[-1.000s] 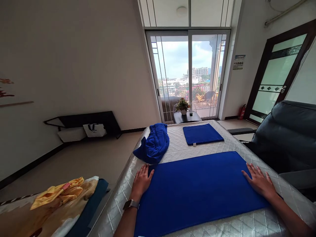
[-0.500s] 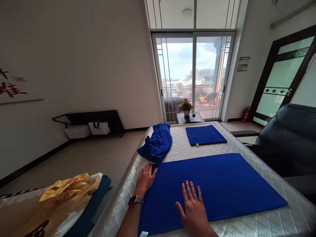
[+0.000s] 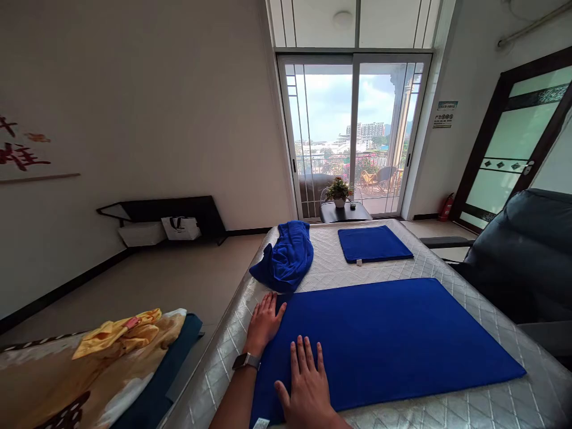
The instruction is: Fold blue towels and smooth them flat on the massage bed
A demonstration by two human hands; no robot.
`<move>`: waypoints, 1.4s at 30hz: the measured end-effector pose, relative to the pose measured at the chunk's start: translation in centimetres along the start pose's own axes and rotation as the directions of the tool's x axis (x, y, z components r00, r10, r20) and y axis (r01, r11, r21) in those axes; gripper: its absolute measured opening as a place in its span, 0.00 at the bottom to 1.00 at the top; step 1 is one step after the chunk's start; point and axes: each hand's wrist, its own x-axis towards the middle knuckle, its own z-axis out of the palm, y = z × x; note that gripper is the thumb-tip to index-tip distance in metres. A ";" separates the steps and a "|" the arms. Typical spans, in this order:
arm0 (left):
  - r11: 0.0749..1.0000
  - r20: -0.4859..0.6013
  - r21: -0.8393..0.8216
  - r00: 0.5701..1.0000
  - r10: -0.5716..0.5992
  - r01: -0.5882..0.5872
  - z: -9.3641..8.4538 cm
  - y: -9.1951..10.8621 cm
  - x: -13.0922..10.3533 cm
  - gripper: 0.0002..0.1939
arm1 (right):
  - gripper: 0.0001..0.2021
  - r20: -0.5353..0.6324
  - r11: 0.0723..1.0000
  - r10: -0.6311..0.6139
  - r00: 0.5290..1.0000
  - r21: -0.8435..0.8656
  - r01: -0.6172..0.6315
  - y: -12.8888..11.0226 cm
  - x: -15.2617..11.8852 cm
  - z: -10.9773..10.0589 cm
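Note:
A blue towel (image 3: 379, 333) lies spread flat on a quilted mattress (image 3: 447, 405), with a white tag at its near left corner. My left hand (image 3: 264, 322), with a watch on the wrist, rests open at the towel's far left corner. Lying flat on the towel's near left part is my right hand (image 3: 307, 381), fingers stretched out. A crumpled blue towel (image 3: 288, 256) sits just beyond my left hand. Farther back, a folded blue towel (image 3: 374, 243) lies flat with a small white tag on its near edge.
To the left is a surface with a brown patterned blanket (image 3: 40, 375) and a yellow cloth (image 3: 118, 335). A black armchair (image 3: 527, 256) stands on the right. Behind the mattress, a small table (image 3: 346, 213) bears a potted plant (image 3: 339, 192) before the sliding glass door.
My right hand has slid left across the spread towel, closer to my left hand. My left hand stays at the corner. The view has shifted slightly.

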 end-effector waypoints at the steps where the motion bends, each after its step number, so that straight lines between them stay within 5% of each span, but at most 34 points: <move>1: 1.000 -0.001 -0.003 1.000 0.003 -0.003 0.0 0.0 0.0 0.34 | 0.39 0.013 1.000 0.006 1.000 0.008 -0.006 0.2 -0.2 -0.2; 8: 1.000 -0.013 -0.009 1.000 0.004 -0.004 -0.1 0.2 -0.1 0.33 | 0.41 0.010 0.998 0.049 0.999 0.036 -0.049 2.1 -1.2 -1.8; 16: 1.000 0.024 -0.010 1.000 -0.018 0.018 -0.3 0.1 0.1 0.36 | 0.38 -0.058 0.986 0.140 0.988 -0.078 -0.145 6.8 -2.2 -2.6; 25: 1.000 0.028 -0.009 1.000 0.000 0.000 -0.6 0.1 0.2 0.36 | 0.40 -0.104 0.928 0.267 0.958 -0.239 -0.285 11.5 -4.5 -6.7; 42: 1.000 0.027 -0.015 0.999 -0.017 0.018 0.6 -0.8 0.5 0.37 | 0.42 -0.295 0.772 0.396 0.870 -0.405 -0.489 28.1 -10.4 -13.9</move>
